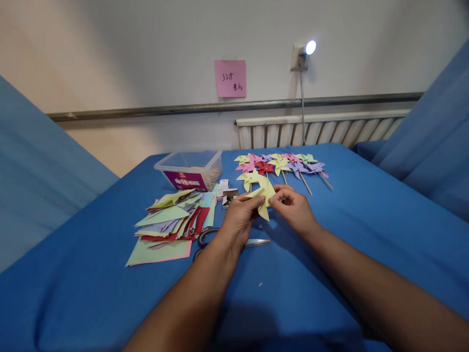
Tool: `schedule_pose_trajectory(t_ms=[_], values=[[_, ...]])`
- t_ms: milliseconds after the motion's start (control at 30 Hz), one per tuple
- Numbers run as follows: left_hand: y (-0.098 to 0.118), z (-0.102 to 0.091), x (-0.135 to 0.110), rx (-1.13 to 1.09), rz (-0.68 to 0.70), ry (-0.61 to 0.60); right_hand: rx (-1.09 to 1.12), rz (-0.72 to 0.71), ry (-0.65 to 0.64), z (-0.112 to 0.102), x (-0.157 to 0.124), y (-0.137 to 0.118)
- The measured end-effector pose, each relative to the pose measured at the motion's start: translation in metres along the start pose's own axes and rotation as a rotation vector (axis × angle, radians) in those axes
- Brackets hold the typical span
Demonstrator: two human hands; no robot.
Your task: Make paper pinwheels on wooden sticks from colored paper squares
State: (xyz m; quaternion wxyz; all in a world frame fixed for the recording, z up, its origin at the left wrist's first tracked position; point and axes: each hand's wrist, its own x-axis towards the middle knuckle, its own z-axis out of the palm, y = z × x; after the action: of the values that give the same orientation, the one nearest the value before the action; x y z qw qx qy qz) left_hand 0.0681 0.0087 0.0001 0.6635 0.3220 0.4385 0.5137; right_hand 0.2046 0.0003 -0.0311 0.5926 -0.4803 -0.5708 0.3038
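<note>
Both hands hold a pale yellow folded paper piece [264, 194] just above the blue table. My left hand [238, 220] pinches its left flap with thumb and fingers closed. My right hand [293, 208] grips its right edge, fingers curled. Under my left wrist lie scissors [256, 242], blades pointing right. A row of finished paper pinwheels on wooden sticks [282, 166] lies just beyond the hands.
A heap of cut coloured paper sheets [172, 222] lies to the left on the blue cloth [348, 230]. A clear plastic box [190, 168] stands behind it, with small white boxes [225, 191] beside. A radiator [318, 129] and a lamp [309, 47] are on the wall.
</note>
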Motion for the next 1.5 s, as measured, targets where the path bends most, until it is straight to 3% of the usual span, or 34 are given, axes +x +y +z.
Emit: schedule_pose_trajectory(t_ms=[867,1133,1167,1333,1500], values=[[-0.003,0.000,0.000,0.057,0.015,-0.008,-0.023,0.073,-0.089,-0.004,0.003,0.004],[0.005,-0.006,0.008,0.009,0.080,0.046,0.082,0.154,0.006,-0.007,0.010,0.007],[0.007,-0.008,0.010,0.010,0.099,0.068,0.043,0.162,-0.006,-0.009,0.012,0.012],[0.012,-0.019,0.022,-0.005,0.200,0.143,-0.331,0.198,-0.306,-0.009,0.011,0.037],[0.004,-0.034,0.027,0.048,0.182,0.119,-0.498,0.160,-0.451,-0.003,0.004,0.036]])
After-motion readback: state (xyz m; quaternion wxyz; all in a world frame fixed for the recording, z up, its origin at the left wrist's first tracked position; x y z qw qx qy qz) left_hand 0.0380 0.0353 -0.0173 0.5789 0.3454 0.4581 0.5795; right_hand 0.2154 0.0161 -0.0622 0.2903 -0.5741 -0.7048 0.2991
